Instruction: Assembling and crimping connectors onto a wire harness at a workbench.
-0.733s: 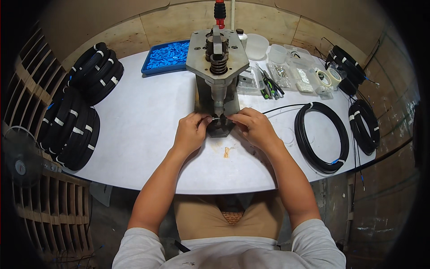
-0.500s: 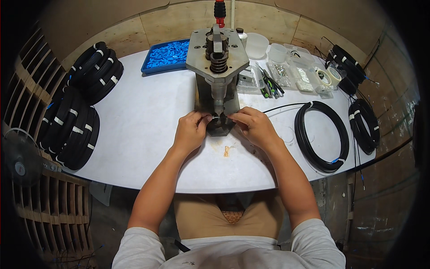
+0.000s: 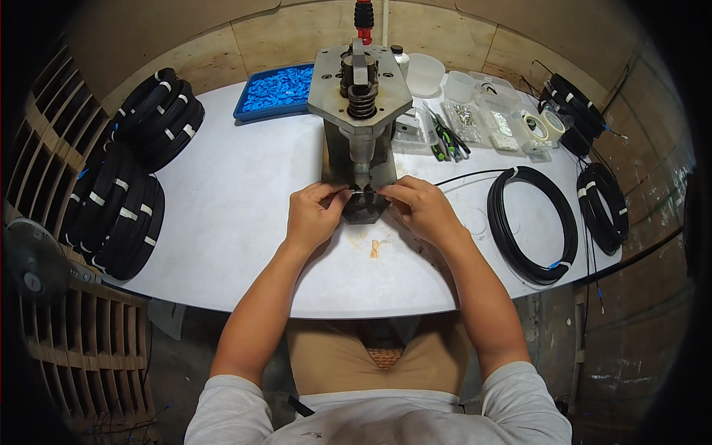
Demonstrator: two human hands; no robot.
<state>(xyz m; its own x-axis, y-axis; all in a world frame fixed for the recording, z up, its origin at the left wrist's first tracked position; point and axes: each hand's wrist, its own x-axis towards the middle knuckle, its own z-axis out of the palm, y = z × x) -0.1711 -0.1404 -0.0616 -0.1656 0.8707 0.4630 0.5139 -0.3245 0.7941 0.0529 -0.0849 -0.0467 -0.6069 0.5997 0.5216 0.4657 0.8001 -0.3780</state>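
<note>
Blk cable (image 3: pixel 472 174), pinched in R hand (image 3: pixel 424 213), metal bit (image 3: pixel 356 191) in L hand (image 3: pixel 311 219)

the hands (image 3: pixel 311 215) (image 3: pixel 424 211) nearly meet (fingers (image 3: pixel 342 199) bent), bare forearms (image 3: pixel 261 311) slanting inward from below

I can read no words, numbers or signs here. The small dark mark (image 3: pixel 313 434) on my light grey fabric shirt (image 3: pixel 386 424), this side of the white-topped table's (image 3: pixel 222 230) near edge, is too blurred for me to make out.

Tray (image 3: pixel 261 119) left of press (image 3: pixel 362 141); coil (image 3: pixel 495 215) right
</note>
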